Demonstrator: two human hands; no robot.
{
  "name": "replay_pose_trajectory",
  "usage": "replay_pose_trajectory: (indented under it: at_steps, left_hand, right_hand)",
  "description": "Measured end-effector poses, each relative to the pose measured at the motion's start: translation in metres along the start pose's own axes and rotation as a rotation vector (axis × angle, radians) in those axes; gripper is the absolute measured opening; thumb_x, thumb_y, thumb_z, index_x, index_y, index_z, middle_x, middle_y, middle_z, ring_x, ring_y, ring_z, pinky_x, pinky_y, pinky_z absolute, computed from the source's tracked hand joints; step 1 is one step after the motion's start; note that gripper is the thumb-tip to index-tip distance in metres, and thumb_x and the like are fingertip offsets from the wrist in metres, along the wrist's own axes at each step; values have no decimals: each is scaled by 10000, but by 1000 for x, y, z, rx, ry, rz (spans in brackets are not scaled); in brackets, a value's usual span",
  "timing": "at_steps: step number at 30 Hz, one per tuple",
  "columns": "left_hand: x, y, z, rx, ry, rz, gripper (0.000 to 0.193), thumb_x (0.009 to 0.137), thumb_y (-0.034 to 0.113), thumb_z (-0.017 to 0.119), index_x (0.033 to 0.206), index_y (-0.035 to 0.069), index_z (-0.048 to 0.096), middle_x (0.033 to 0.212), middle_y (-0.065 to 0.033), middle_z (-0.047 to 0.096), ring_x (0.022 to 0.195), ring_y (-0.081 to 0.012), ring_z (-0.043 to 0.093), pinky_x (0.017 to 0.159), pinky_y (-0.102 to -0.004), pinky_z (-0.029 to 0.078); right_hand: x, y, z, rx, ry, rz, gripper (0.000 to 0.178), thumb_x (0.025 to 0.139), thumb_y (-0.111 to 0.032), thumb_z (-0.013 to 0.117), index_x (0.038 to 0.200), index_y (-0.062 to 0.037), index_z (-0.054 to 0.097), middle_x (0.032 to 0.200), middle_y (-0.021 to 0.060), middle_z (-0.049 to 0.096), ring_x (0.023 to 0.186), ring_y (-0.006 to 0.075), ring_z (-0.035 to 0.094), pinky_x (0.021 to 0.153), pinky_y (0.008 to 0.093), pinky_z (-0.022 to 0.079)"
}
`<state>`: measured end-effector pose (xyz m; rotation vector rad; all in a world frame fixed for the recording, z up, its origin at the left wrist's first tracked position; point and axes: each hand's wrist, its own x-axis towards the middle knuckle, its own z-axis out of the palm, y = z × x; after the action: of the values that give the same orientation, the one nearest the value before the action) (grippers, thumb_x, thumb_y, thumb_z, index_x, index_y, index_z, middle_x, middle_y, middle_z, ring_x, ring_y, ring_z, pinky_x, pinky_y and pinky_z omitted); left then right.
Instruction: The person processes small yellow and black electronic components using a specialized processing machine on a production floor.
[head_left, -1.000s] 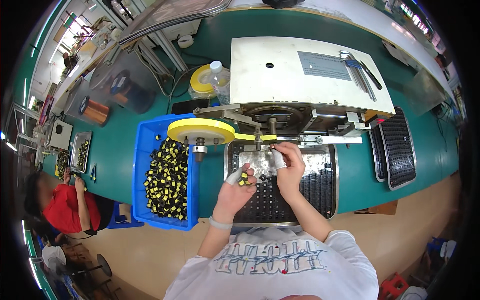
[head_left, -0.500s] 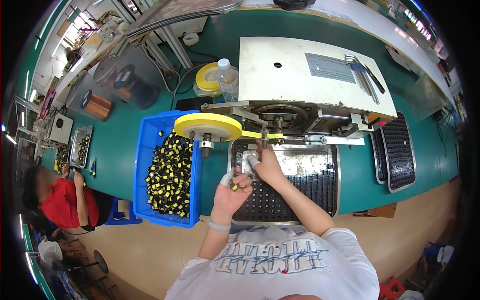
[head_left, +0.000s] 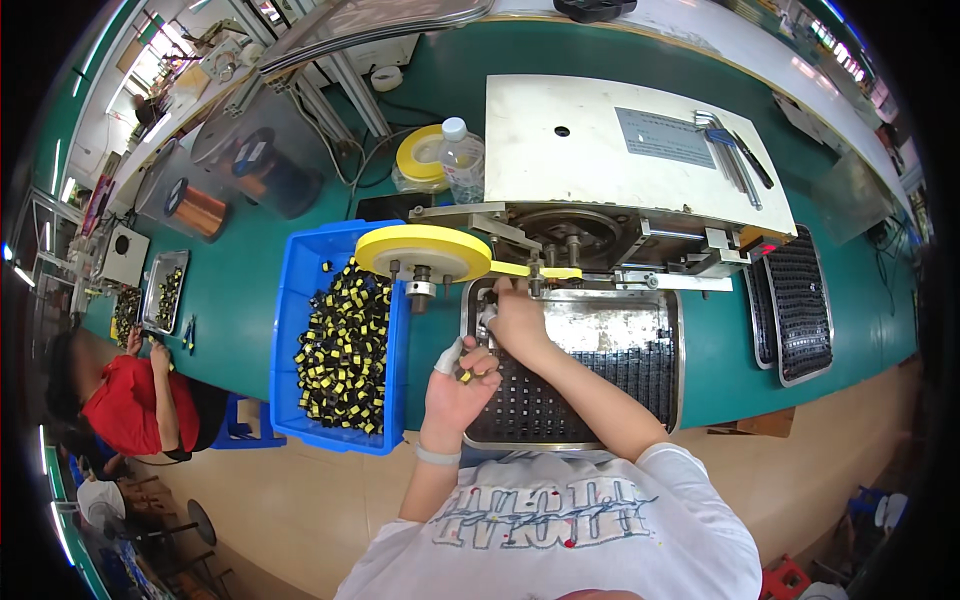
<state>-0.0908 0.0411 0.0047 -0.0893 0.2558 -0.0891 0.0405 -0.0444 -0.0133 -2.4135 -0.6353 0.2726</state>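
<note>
My left hand [head_left: 455,398] is raised beside the blue bin, palm up, fingers curled around a small black-and-yellow taped coil [head_left: 464,377]. A pale finger cover is on its thumb. My right hand [head_left: 519,326] reaches over the far left corner of the metal tray [head_left: 679,400], just below the taping head [head_left: 538,272]. Its fingers are bent together, and whatever they hold is hidden. Several rows of black parts [head_left: 540,405] lie in the tray. A yellow tape roll [head_left: 425,250] feeds a strip to the head. Many taped coils [head_left: 345,350] fill the blue bin [head_left: 395,400].
Behind the tray stands the white machine housing [head_left: 590,140] with hex keys [head_left: 735,165] on top. A plastic bottle [head_left: 462,165] is beside it. More black-part trays [head_left: 800,305] sit at right. At far left, a person in red [head_left: 135,400] works with their hands.
My right hand has moved left, away from the taping head and over the tray's far left corner. My left hand has barely moved and still holds the coil.
</note>
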Motion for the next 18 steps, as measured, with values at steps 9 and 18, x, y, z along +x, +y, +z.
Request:
replay_pose_trajectory:
  at_steps: [9,18]
  left_hand:
    - [26,4,13,81,127,10,200,934,176,509,1072,64,599,908,-13,556,816,-145,484,697,-282,390]
    - [85,-19,32,167,176,2,364,958,173,502,1258,-32,477,1292,-180,519,1134,-280,553,931,-370,487]
  right_hand:
    - [-7,29,-2,222,46,-55,272,671,-13,619,940,28,616,884,245,622,882,404,613,790,444,502]
    - [-47,58,-63,465,197,106,226,762,-51,685,977,17,668,843,108,647,737,158,617,699,275,502]
